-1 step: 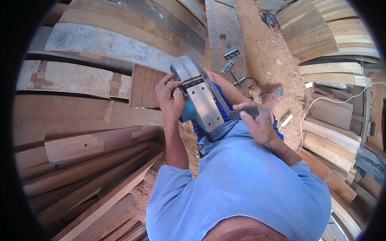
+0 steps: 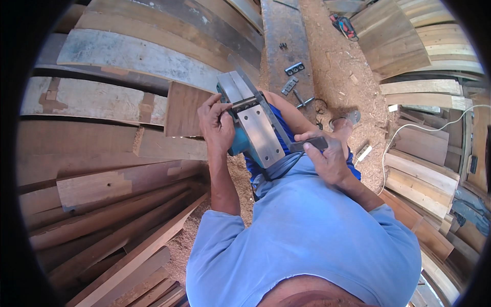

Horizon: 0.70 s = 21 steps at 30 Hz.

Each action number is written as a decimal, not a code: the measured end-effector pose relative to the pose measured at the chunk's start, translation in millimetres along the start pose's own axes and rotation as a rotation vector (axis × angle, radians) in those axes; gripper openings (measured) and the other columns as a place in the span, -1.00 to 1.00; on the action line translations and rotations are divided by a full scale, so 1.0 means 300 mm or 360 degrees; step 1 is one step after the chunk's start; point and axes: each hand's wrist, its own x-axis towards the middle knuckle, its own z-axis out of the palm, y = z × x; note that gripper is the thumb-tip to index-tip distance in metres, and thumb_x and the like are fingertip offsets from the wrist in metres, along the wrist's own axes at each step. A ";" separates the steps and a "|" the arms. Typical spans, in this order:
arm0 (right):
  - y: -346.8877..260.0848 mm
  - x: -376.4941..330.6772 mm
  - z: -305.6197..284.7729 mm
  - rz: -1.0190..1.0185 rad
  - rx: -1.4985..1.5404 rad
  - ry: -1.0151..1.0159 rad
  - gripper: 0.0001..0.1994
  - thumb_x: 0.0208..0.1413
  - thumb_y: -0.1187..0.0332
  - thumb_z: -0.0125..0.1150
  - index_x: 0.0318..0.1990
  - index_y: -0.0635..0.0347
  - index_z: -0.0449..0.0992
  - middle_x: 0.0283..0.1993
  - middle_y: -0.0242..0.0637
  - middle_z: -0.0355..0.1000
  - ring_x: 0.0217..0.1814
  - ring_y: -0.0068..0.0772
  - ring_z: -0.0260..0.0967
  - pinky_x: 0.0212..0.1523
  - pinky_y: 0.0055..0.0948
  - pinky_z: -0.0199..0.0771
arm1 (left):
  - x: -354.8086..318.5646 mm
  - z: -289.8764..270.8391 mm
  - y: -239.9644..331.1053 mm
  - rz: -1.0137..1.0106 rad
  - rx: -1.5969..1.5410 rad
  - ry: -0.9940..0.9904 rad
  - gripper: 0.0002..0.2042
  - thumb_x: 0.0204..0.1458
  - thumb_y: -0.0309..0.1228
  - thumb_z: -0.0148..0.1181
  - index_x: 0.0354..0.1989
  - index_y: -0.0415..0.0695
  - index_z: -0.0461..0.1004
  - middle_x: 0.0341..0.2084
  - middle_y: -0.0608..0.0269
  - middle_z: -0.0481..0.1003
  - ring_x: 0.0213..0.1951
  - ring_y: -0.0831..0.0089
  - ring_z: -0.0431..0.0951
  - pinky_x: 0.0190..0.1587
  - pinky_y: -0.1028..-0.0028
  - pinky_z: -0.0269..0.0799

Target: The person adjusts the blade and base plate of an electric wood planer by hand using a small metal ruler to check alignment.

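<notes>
An electric hand planer [image 2: 262,134] with a teal body lies sole up across my lap, its metal base plates and the screw row between them showing. My left hand [image 2: 216,123] is closed on its left side, with fingertips by the gap between the plates. My right hand [image 2: 328,157] is wrapped round the dark stock of a try square [image 2: 313,143]. The square's long metal blade runs along the planer's right edge, past its front end. I cannot tell whether the blade touches the plates.
Ahead stands a narrow wooden bench [image 2: 286,25] bearing small screws [image 2: 283,46], two metal blocks with holes [image 2: 294,68] and a T-handle wrench [image 2: 303,100]. Stacked boards [image 2: 92,143] line both sides. A red and black power tool [image 2: 344,27], power strip [image 2: 363,153] and white cord [image 2: 394,134] lie right.
The try square has shifted forward and left along the planer, so more of its blade sticks out past the front end. My left hand and the planer have stayed put.
</notes>
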 end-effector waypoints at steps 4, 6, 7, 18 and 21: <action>0.028 -0.006 0.023 0.0021 0.0023 -0.0018 -0.79 0.34 0.46 0.15 0.05 0.35 0.56 -0.04 -0.20 0.64 0.00 -0.48 0.57 0.06 -0.45 0.53 | 0.002 -0.001 0.002 0.0000 -0.0019 -0.0010 -0.76 -0.03 -0.59 0.11 -0.24 -0.14 0.67 0.08 -0.07 0.57 0.15 0.03 0.49 0.21 0.14 0.42; 0.040 -0.009 0.029 0.0057 0.0046 -0.0015 -0.78 0.34 0.46 0.15 0.05 0.35 0.56 -0.05 -0.20 0.64 -0.01 -0.48 0.57 0.06 -0.45 0.53 | 0.000 0.003 -0.002 -0.0004 -0.0043 -0.0008 -0.76 -0.03 -0.59 0.11 -0.24 -0.14 0.67 0.08 -0.07 0.58 0.15 0.03 0.49 0.21 0.15 0.42; 0.043 -0.011 0.033 0.0077 0.0057 -0.0015 -0.78 0.34 0.47 0.15 0.05 0.35 0.56 -0.05 -0.20 0.64 -0.01 -0.48 0.57 0.06 -0.45 0.53 | 0.000 0.002 -0.001 -0.0009 -0.0050 -0.0006 -0.76 -0.02 -0.59 0.10 -0.23 -0.14 0.67 0.07 -0.06 0.58 0.15 0.03 0.49 0.20 0.15 0.42; 0.051 -0.015 0.055 -0.0034 0.0000 -0.0060 -0.78 0.33 0.45 0.14 0.04 0.34 0.57 -0.06 -0.14 0.65 -0.01 -0.41 0.59 0.10 -0.41 0.52 | 0.002 -0.009 0.007 -0.0014 0.0009 -0.0058 -0.71 -0.03 -0.62 0.03 -0.20 -0.16 0.64 0.11 -0.05 0.56 0.18 0.09 0.50 0.25 0.17 0.40; 0.052 -0.011 0.053 -0.0052 -0.0035 -0.0069 -0.78 0.32 0.45 0.13 0.03 0.32 0.58 -0.08 -0.17 0.64 -0.05 -0.41 0.59 0.07 -0.40 0.52 | 0.002 -0.004 0.001 -0.0025 -0.0081 -0.0011 -0.75 -0.03 -0.60 0.07 -0.25 -0.14 0.66 0.08 -0.05 0.57 0.14 0.03 0.49 0.20 0.15 0.43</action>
